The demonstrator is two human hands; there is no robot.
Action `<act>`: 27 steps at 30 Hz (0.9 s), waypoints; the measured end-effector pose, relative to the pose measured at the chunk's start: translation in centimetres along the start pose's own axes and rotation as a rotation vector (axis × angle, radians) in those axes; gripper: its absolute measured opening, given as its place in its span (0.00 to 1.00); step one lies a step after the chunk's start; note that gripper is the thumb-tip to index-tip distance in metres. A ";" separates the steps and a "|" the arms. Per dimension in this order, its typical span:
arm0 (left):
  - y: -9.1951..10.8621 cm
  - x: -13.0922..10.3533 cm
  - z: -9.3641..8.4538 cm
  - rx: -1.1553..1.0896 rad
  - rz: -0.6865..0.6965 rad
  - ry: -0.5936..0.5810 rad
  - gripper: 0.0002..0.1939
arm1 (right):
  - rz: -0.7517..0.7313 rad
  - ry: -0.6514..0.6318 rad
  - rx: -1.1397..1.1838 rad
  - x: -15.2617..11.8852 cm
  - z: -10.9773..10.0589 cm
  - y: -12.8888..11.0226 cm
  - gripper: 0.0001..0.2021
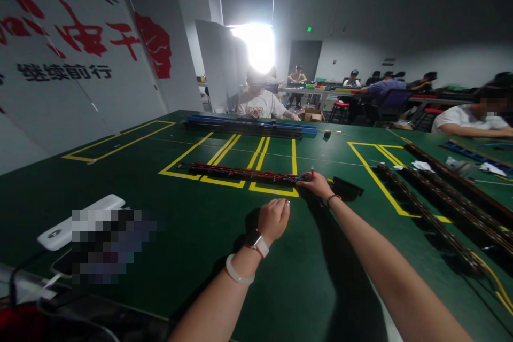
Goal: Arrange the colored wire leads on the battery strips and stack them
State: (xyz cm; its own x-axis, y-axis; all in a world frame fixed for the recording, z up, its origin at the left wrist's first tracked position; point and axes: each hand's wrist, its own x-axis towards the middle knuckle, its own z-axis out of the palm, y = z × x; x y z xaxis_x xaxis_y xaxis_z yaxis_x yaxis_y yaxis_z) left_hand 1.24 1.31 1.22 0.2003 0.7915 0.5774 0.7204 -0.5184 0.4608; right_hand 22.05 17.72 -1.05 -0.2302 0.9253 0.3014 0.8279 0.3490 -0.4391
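Note:
A long dark strip with red and black wires lies across the yellow floor-tape boxes on the green table. My right hand reaches out and pinches its right end, where a small red piece sticks up. My left hand is curled into a loose fist on the table, short of the strip, and holds nothing that I can see. A watch and a pale bangle sit on my left wrist.
A blue and black rail lies at the table's far edge before a seated person. Several long dark strips run along the right side. A small black tray sits by my right hand. A white device lies near left.

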 end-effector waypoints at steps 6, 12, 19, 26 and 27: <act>0.0 0.0 0.2 -0.001 -0.011 -0.024 0.18 | 0.072 0.045 -0.076 1.1 0.5 0.0 0.21; 0.1 0.0 0.2 -0.014 -0.024 -0.053 0.18 | 0.161 0.085 -0.154 2.4 0.4 0.4 0.23; 0.0 0.0 0.3 0.010 -0.019 -0.057 0.18 | 0.210 0.124 -0.189 4.4 0.7 1.5 0.22; -0.1 -0.1 0.4 -0.010 -0.056 -0.076 0.19 | 0.284 0.241 -0.231 5.6 0.9 1.1 0.31; -0.1 -0.1 0.4 -0.011 -0.062 -0.079 0.19 | 0.294 0.265 -0.236 5.4 1.0 0.9 0.34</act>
State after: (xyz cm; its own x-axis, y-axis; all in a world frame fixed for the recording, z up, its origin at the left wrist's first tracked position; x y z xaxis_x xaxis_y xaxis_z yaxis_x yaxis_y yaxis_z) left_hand 1.43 1.39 0.84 0.2076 0.8452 0.4926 0.7261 -0.4705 0.5014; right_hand 21.06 23.22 -0.65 0.1446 0.8995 0.4123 0.9396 0.0059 -0.3422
